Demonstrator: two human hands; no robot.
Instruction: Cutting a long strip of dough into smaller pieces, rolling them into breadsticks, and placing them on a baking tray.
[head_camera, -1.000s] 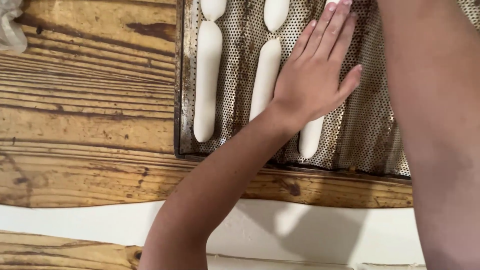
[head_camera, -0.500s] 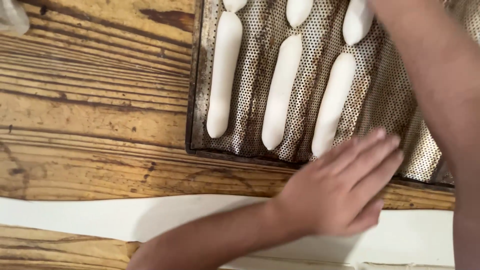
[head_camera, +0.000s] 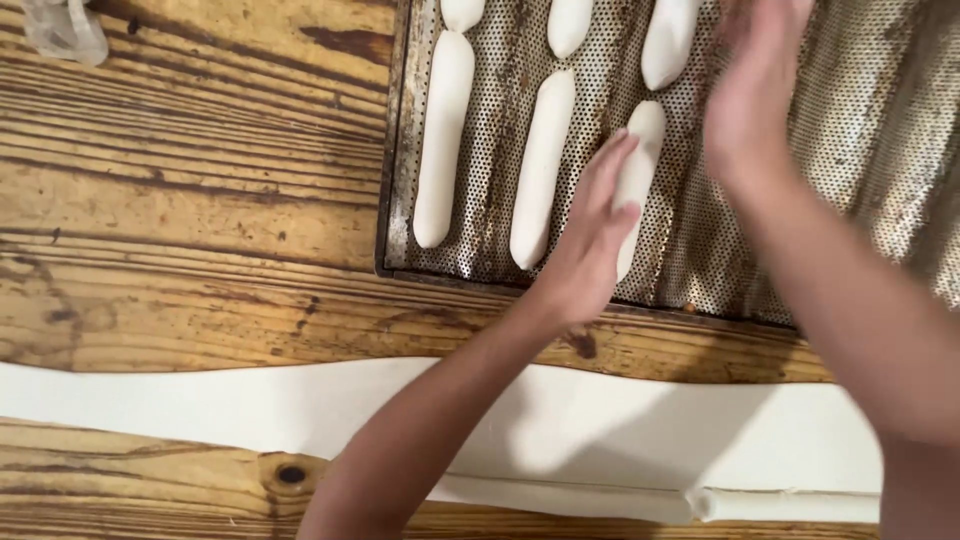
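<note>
Worn wooden counter fills the frame here, dark grain and knots running across it, and that plank top is all we get of the room. A long sheet of pale dough stretches across the lower part, its near edge rolled up toward the lower right. Upper centre and right, a perforated metal baking tray sits on the counter, and 3 long dough rolls lie along its channels with 3 shorter pieces above them at the top edge. The left hand is open, fingers straight and together, lying against the third roll, which sits in the tray right of the first roll and second roll. The right hand is open too, flat and blurred, over the tray at upper right, holding nothing. Its forearm covers much of the tray's right half. Crumpled clear plastic pokes in at the upper left corner.
</note>
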